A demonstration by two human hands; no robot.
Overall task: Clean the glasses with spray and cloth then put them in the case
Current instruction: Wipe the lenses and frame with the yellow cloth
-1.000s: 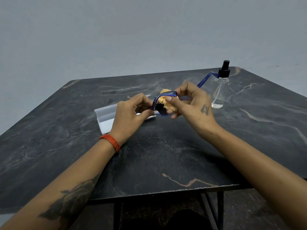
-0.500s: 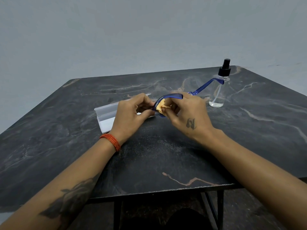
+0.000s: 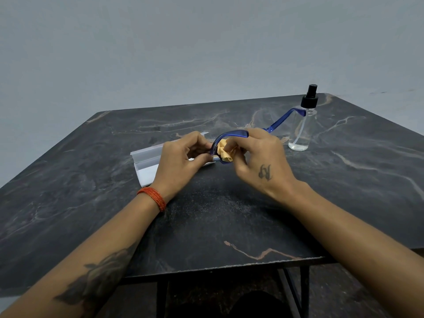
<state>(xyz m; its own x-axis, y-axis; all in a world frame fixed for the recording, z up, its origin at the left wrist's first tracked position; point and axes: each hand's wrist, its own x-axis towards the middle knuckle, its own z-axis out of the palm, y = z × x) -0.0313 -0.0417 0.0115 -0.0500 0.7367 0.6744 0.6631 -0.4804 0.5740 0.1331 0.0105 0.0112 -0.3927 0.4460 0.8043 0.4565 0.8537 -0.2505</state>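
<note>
Both forearms are bare, with no sleeves in view. The left hand (image 3: 181, 161) has an orange-red band of thin stacked threads or bangles (image 3: 153, 198) round the wrist just behind it, and farther back along that forearm sits a large dark tattoo (image 3: 98, 278) with a leafy or floral outline. The right hand (image 3: 261, 161) bears a small dark tattoo of script-like strokes (image 3: 265, 172) on its back.

A dark marble-patterned table (image 3: 229, 214) (black metal legs (image 3: 161, 299) beneath) stands before a plain grey wall (image 3: 183, 47).
</note>
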